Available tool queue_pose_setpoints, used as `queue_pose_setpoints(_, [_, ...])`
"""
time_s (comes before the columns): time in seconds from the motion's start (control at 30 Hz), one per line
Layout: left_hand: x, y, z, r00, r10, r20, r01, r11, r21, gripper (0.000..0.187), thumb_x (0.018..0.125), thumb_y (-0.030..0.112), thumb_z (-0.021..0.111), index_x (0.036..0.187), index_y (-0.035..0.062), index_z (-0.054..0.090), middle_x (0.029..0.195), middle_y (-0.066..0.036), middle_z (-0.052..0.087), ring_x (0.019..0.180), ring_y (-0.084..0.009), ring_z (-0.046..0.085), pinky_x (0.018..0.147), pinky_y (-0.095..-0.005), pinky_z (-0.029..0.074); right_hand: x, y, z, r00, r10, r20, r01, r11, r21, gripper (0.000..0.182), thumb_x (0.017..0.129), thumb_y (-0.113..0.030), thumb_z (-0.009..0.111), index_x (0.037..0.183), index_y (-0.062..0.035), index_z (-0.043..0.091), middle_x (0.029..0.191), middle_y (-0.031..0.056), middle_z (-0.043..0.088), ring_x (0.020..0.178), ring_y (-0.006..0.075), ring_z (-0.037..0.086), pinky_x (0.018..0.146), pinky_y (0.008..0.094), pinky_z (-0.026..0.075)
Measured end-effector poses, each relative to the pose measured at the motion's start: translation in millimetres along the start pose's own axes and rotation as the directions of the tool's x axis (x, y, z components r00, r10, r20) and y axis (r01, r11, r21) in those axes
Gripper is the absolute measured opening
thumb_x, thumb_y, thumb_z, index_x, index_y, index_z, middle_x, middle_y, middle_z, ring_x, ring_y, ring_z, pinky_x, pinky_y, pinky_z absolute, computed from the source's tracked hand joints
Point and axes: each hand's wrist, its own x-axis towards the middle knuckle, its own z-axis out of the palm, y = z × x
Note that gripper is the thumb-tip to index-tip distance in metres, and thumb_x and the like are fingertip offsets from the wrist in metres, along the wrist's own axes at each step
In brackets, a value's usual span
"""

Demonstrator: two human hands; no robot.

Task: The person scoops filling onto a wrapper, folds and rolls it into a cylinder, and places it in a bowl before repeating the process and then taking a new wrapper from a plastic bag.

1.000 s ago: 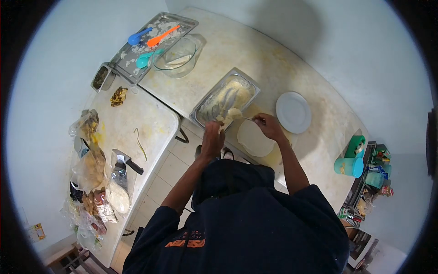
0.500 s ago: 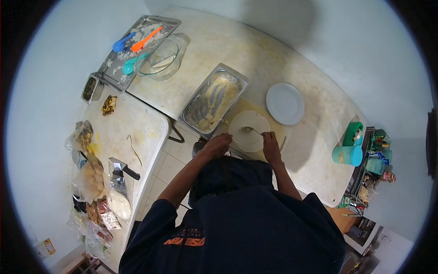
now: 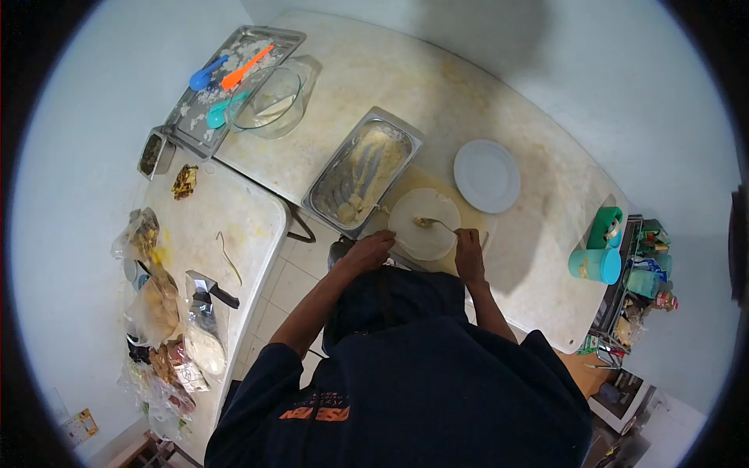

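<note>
On a yellowish board (image 3: pixel 406 184) lies a thin, pale round sheet that looks like a flour tortilla (image 3: pixel 423 242). My right hand (image 3: pixel 470 253) is closed around the handle of a metal spoon (image 3: pixel 446 228). The spoon's head is over the middle of the tortilla, at a small heap of yellowish filling (image 3: pixel 424 222). My left hand (image 3: pixel 370 252) has its fingers together, fingertips pinched at the tortilla's left edge. Just beyond that hand stands a deep steel pan (image 3: pixel 310 195), its inside smeared with a pale yellow mash (image 3: pixel 378 152).
A white plate (image 3: pixel 487 176) lies right of the board. Farther left are a glass bowl (image 3: pixel 290 117) and a metal tray (image 3: pixel 285 39) with colored spoons. The side table carries a knife (image 3: pixel 212 288) and bagged food (image 3: pixel 160 308). A turquoise container (image 3: pixel 594 266) stands at right.
The spoon's head has turned, and yellowish filling now shows at its tip on the tortilla. My right hand has shifted slightly right and down; my left hand stays at the edge.
</note>
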Motion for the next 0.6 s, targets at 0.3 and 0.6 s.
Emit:
queue_pose_setpoints(0.3, [3.3, 0.6, 4.5, 0.999, -0.032, -0.011, 0.031, 0.999, -0.017, 0.041, 0.085, 0.013, 0.061, 0.124, -0.0018, 0.057, 0.139, -0.019, 0.05, 0.13, -0.0335, 0.047, 0.108, -0.0402, 0.041, -6.8, 9.6, -4.1, 1.0, 0.016, 0.0, -0.016, 0.999, -0.046, 0.018, 0.096, -0.001, 0.049, 0.113, 0.0001, 0.054, 0.109, 0.0217, 0.051, 0.098, 0.0397, 0.055, 0.084, 0.047, 0.046])
queue_pose_setpoints(0.6, [3.8, 5.3, -10.7, 0.987, -0.158, -0.039, 0.141, 0.951, -0.276, 0.046, 0.088, 0.014, 0.064, 0.131, -0.0004, 0.054, 0.142, -0.022, 0.046, 0.132, -0.0373, 0.044, 0.109, -0.0428, 0.039, 2.9, 6.9, -11.4, 0.994, -0.005, -0.108, 0.007, 1.0, 0.024, 0.014, 0.094, -0.002, 0.052, 0.107, -0.0002, 0.058, 0.097, 0.0216, 0.057, 0.091, 0.0398, 0.057, 0.079, 0.0467, 0.046])
